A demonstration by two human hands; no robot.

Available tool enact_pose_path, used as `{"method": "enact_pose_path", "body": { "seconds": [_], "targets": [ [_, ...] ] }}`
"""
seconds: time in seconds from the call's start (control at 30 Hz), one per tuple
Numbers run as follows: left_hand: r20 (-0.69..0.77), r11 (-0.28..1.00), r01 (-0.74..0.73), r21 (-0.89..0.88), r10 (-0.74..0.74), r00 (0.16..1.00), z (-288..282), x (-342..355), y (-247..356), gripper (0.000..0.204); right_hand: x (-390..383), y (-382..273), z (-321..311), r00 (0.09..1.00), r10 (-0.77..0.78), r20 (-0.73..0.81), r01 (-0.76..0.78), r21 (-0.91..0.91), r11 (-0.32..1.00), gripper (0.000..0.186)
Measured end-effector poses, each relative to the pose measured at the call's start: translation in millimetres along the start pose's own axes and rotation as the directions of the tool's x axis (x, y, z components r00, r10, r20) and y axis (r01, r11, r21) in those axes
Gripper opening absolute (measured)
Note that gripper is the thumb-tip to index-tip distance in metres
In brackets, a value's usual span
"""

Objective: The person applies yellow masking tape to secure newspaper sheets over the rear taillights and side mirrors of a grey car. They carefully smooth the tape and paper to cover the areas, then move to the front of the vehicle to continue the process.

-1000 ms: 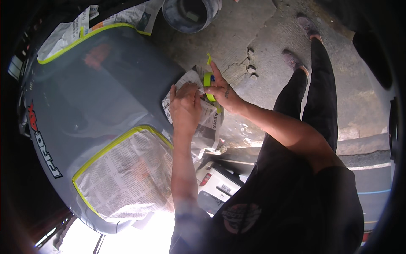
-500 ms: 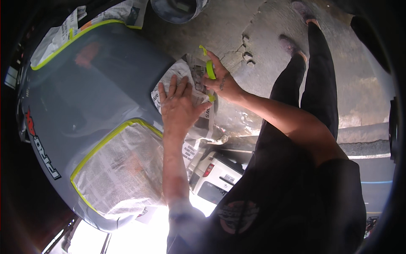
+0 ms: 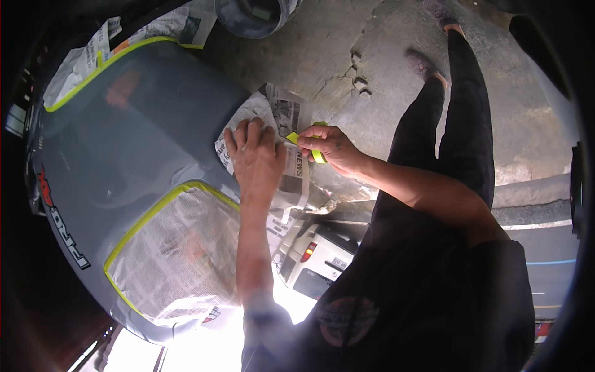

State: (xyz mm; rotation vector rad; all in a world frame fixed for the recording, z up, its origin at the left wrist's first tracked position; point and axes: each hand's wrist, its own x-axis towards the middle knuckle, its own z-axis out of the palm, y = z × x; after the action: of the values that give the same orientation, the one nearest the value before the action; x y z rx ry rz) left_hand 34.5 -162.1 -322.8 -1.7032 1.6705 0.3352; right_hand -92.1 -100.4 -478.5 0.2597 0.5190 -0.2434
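Observation:
My left hand point(image 3: 255, 161) presses down with bent, slightly parted fingers on a sheet of newspaper point(image 3: 285, 108). That sheet lies over the right edge of a grey, curved vehicle panel point(image 3: 155, 130). Just beside it, my right hand point(image 3: 340, 150) grips a roll of yellow-green masking tape point(image 3: 319, 155). A short free end of tape sticks out from its fingertips toward the newspaper. Below the left hand, a taped newspaper patch point(image 3: 176, 248) covers an opening in the panel.
More newspaper point(image 3: 93, 59), edged with the same tape, lines the panel's upper left. A dark bucket point(image 3: 254, 28) stands on the cracked concrete floor point(image 3: 347, 37). Beyond my body a white vehicle point(image 3: 319, 257) is parked. A person's legs and shoes point(image 3: 427, 65) show at upper right.
My right hand has come down and turned, bringing the tape's free end to the newspaper's edge. My left hand has shifted slightly down, its fingers more bent.

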Motion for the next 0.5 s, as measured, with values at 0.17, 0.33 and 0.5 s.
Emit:
{"method": "enact_pose_path", "body": {
  "seconds": [0.17, 0.33, 0.5],
  "targets": [
    [-0.011, 1.000, -0.021, -0.002, 0.021, 1.000, 2, 0, -1, 0.034, 12, 0, 16, 0.998, 0.009, -0.068, -0.012, -0.048, 0.999, 0.019],
    [-0.005, 1.000, -0.026, 0.003, 0.027, 1.000, 1, -1, -1, 0.033, 14, 4, 22, 0.993, -0.066, -0.102, 0.055, -0.102, 0.993, 0.018],
    [-0.026, 0.999, -0.042, 0.012, 0.043, 0.999, 2, -1, -2, 0.031, 19, 6, 29, 0.979, -0.147, -0.144, 0.115, -0.210, 0.971, 0.017]
  ]
}}
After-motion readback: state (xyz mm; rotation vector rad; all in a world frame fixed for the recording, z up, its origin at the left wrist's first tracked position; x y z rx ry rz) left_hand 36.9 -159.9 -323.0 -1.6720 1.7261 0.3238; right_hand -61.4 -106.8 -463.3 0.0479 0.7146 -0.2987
